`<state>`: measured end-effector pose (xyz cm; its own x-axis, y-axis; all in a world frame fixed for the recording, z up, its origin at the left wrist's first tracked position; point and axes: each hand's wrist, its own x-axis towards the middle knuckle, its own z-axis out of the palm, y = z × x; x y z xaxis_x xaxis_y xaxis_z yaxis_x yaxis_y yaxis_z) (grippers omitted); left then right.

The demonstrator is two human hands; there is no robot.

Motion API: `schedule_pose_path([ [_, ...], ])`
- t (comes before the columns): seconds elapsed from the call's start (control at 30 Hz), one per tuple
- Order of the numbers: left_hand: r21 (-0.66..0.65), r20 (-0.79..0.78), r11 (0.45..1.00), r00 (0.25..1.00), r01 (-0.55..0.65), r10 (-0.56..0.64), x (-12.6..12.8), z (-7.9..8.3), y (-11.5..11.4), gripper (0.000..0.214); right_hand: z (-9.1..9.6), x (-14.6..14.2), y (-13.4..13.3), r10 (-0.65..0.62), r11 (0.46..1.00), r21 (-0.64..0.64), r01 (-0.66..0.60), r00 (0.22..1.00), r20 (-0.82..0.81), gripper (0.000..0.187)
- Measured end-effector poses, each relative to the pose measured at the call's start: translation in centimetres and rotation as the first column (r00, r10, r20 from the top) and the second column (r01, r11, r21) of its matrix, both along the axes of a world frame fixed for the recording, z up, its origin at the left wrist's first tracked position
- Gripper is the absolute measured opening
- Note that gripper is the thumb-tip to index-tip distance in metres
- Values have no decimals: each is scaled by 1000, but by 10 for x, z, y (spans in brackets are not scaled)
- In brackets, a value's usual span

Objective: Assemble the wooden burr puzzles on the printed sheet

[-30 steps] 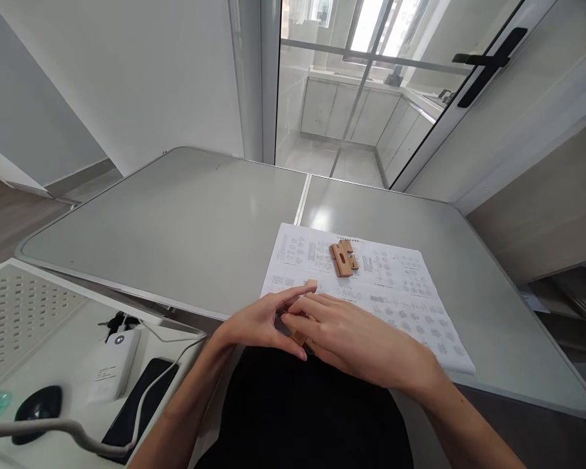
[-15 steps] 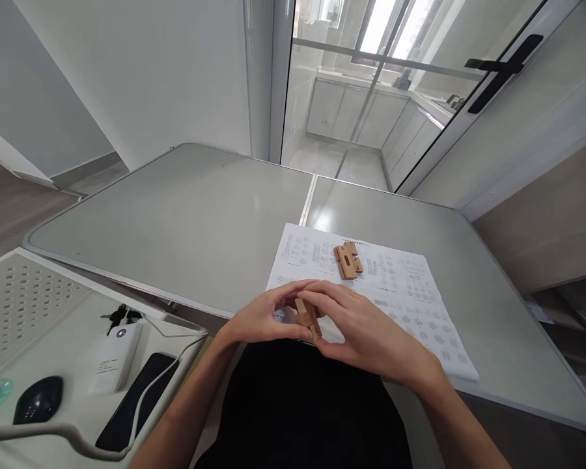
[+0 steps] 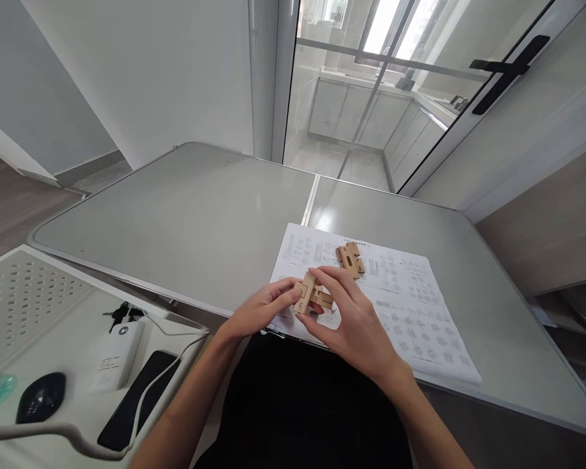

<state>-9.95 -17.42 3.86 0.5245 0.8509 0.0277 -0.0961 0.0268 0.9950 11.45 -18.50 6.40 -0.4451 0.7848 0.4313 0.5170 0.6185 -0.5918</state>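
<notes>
Several notched wooden puzzle pieces, fitted across one another, are held above the near edge of the instruction sheet. My left hand pinches their left side, its thumb lying on the light wood. With thumb and fingertips, my right hand grips the upright piece at its top and bottom. A number is marked on the face toward me. Beyond my fingers, more notched wooden puzzle pieces lie on the printed sheet, a slot showing in one of them.
The sheet rests on a grey folding table with a seam across it. At left, a white cart carries a black mouse, a dark phone, a white power bank, keys and a cable. A glass door stands behind.
The held pieces have turned and risen a little, so their numbered face and crossing parts now show. My right hand has shifted its grip to the upright piece's ends.
</notes>
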Motion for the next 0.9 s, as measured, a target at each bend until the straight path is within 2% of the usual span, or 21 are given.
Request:
schedule_pose_path([
  [0.2,-23,-23,998,998,-66,65,3,-6,2,43,-9,-7,1,-9,996,91,16,997,-80,60],
  [0.37,-72,5,995,998,-62,62,4,-5,3,40,-7,-12,0,-24,994,102,33,996,-85,55],
  [0.5,-101,18,993,997,-69,71,6,-4,3,39,-5,-12,1,-8,999,50,12,997,-82,55],
  [0.63,-132,30,984,992,-118,123,5,-8,4,42,-11,-6,3,25,998,-46,-30,994,-107,70],
  [0.73,-202,72,963,978,-177,195,6,-13,7,44,-19,0,2,-5,998,-69,-5,991,-135,78],
  [0.9,-246,99,945,964,-216,246,7,-15,9,43,-37,11,1,-83,993,-87,81,996,-22,60],
])
